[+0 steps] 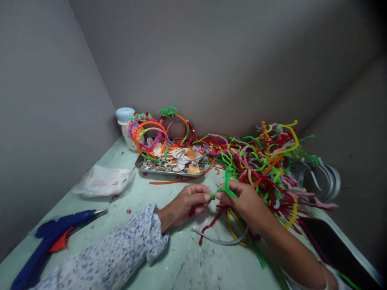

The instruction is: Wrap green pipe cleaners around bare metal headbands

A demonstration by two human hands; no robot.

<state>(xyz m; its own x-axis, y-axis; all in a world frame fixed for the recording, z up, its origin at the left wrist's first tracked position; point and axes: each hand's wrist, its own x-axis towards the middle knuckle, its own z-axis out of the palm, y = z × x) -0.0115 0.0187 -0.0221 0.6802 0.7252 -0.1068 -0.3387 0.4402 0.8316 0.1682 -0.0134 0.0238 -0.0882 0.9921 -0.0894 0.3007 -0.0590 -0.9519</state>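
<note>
My left hand (186, 203) and my right hand (243, 200) meet over the table's middle, both pinching one green pipe cleaner (227, 183) that loops up from the right fingers. The left fingertips squeeze its short end; the right hand also has a plain grey headband (217, 239) with yellow and red pipe cleaners hanging beneath it. A big tangle of coloured pipe cleaners (263, 161) lies just behind and right of my hands.
A metal tray (171, 167) of shells and small trinkets sits behind, with wrapped headbands (157, 129) and a white jar (126, 125). A blue glue gun (57, 233) lies front left, a plastic bag (102, 180) left, bare grey headbands (323, 177) right. Walls enclose the table.
</note>
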